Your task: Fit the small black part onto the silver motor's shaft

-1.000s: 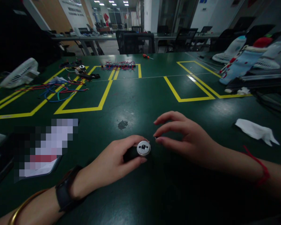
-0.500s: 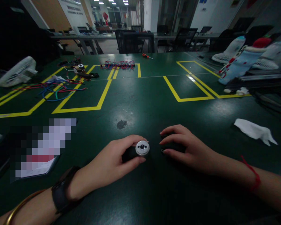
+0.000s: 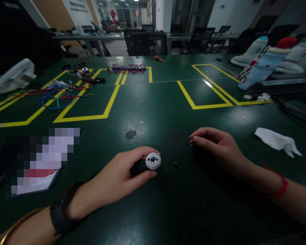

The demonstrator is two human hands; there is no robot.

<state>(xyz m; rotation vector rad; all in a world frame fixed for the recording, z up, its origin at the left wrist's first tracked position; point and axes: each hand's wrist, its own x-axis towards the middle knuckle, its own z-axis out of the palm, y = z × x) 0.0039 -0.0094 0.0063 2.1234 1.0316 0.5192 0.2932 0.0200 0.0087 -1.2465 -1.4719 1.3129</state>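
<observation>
My left hand [image 3: 122,170] rests on the green table with thumb and forefinger curled round a small silver metal cylinder [image 3: 153,161]. The cylinder stands upright, and its round top face shows a dark centre and small dark holes. Just right of it, a tiny dark ring-shaped part [image 3: 175,164] lies on the table, touched by neither hand. My right hand [image 3: 219,144] hovers up and to the right of that part, thumb and fingertips drawn together. Whether anything tiny is between those fingertips I cannot make out.
A pixelated phone-like slab [image 3: 47,160] lies at the left. White tissue [image 3: 277,141] is on the right. Farther back are loose coloured wires [image 3: 58,97], a wire bundle [image 3: 127,68], an orange screwdriver [image 3: 158,58], white fans [image 3: 15,76] and a light-blue figure [image 3: 266,68]. Yellow tape [image 3: 211,107] marks the tabletop.
My right hand has risen away from the tiny ring-shaped part, up and to the right, and its fingers have come together. My left hand stays round the cylinder; the view shifted slightly.
</observation>
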